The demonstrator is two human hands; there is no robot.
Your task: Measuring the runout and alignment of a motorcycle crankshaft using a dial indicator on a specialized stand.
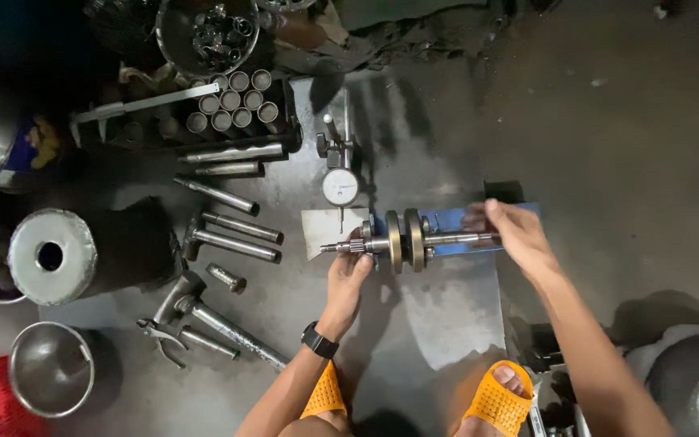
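Orange sandals (497,398) sat closest to the lens, the person crouched over a grimy workshop floor (608,121) with both arms stretched forward. Largest of the clutter was a squat metal cylinder (52,255) with a hole in its top, at the far left, with a steel bowl (50,368) below it. Between them and the work lay a scatter of long steel shafts (232,240) and a hammer (184,295), kept within arm's reach.

At the centre a crankshaft (404,240) with two round webs lay horizontal across a blue stand (463,220), apparently supported at its ends so it could turn. A dial gauge (340,186) stood just behind it on its post, its plunger pointing down near the shaft's left end, likely to read runout.

The left hand (349,271) closed its fingers around the toothed left end of the crankshaft from below. The right hand (515,231) gripped the slim right end from above, steadying it. A black watch (319,340) circled the left wrist.
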